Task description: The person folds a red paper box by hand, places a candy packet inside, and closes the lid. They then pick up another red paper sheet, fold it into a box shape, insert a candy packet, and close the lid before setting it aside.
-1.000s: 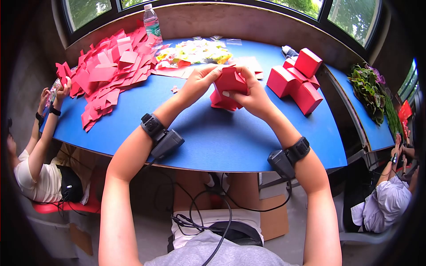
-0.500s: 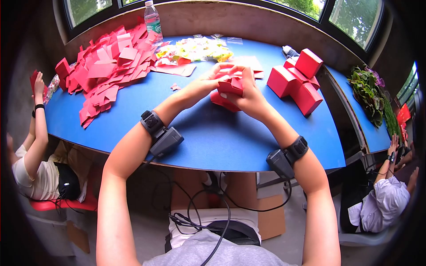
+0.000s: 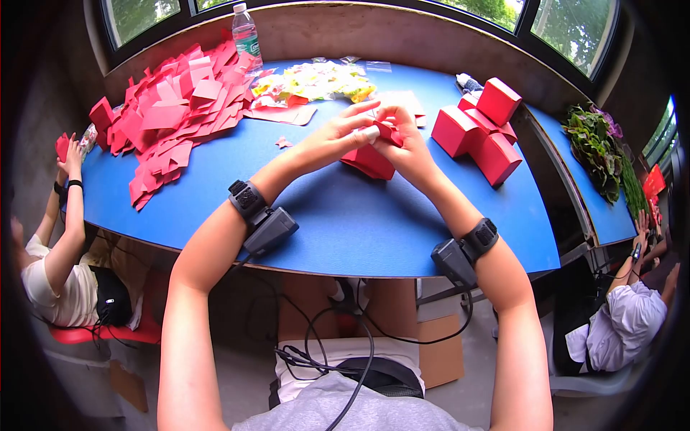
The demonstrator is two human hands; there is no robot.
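Note:
A red paper box (image 3: 368, 162) is between my two hands over the middle of the blue table (image 3: 345, 223). My left hand (image 3: 338, 136) reaches in from the left, its thumb against the box's upper part and its fingers stretched above. With bent, pinching fingers, my right hand (image 3: 410, 147) grips a red flap (image 3: 389, 133) at the top. Whether this flap belongs to the same box is partly hidden by the fingers. Several finished-looking red boxes (image 3: 496, 158) stand clustered to the right of my right hand.
A big heap of flat red paper pieces (image 3: 169, 108) covers the table's left. Behind my hands lie colourful wrapped bits (image 3: 316, 80), with a water bottle (image 3: 246, 39) beside them. Co-workers sit at left (image 3: 72, 258) and right (image 3: 625, 323). Leafy plants (image 3: 596, 147) lie on the right-hand table.
My hands have shifted on the box: the right fingers now pinch the flap higher up, and the left fingers are straighter. More of the box's lower body shows. The left co-worker's hands have lowered slightly.

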